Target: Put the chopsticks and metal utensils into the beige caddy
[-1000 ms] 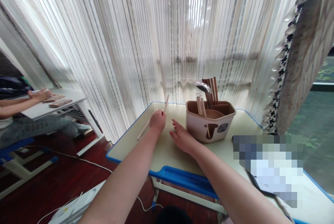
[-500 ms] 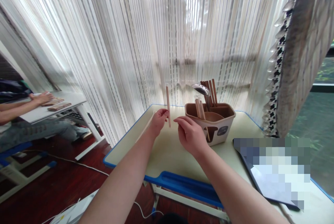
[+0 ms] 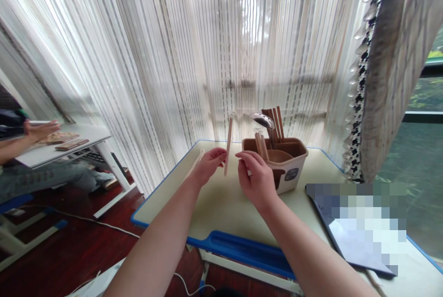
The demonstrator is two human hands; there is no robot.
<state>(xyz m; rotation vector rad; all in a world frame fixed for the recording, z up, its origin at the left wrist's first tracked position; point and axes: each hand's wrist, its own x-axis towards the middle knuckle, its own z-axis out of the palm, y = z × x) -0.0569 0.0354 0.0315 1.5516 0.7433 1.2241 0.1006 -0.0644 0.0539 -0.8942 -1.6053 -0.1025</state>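
Observation:
My left hand pinches a thin pair of wrapped chopsticks between thumb and fingers. They stand almost upright, the top leaning slightly right, with clear wrapper at the upper end. Just to the right, my right hand is loosely curled, fingertips apart from the thumb and a short gap from the chopsticks; nothing shows in it. Behind it stands a brown and white utensil caddy. It holds a slotted metal spoon, several brown chopsticks and some wrapped chopsticks.
Pale wrapped sticks lie on the blue-edged desk, partly hidden by my left hand. A tablet lies at the right. Left of me, another person's hands are over a white table. Sheer curtains hang behind.
The chopsticks have tilted, their top moving right. My right hand stays close by, its fingers curled slightly more. The view has shifted a little, and the other person's hands have risen.

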